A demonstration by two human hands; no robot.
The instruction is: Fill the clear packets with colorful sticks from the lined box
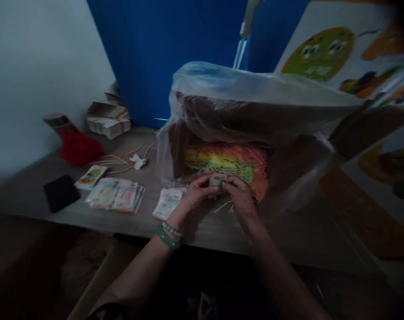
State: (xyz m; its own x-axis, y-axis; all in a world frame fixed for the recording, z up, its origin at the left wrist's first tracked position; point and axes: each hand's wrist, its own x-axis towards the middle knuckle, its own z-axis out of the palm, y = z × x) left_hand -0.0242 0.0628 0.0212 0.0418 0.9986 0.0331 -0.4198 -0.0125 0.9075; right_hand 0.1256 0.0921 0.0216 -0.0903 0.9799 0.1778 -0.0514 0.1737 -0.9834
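Both of my hands meet in front of an open cardboard box (177, 155) lined with clear plastic film (202, 78). My left hand (200, 191) grips a small pale packet (217, 179) from its left side. The fingers of my right hand (240, 193) pinch the packet's right edge. Its print is too blurred to read. Just behind it, a heap of thin multicoloured sticks (225, 162), red, orange, yellow and green, fills the box's lower part. A few loose yellow sticks (223, 206) lie on the table beside my right hand. A stack of printed packets (168, 203) lies left of my left hand.
More printed packets in clear wrapping (113, 194) lie on the table (135, 224), beside a small printed card pack (90, 176) and a dark flat object (61, 192). Behind are brown strings (120, 162), crumpled white paper (138, 161), a red bundle (78, 146) and stacked white cartons (108, 122).
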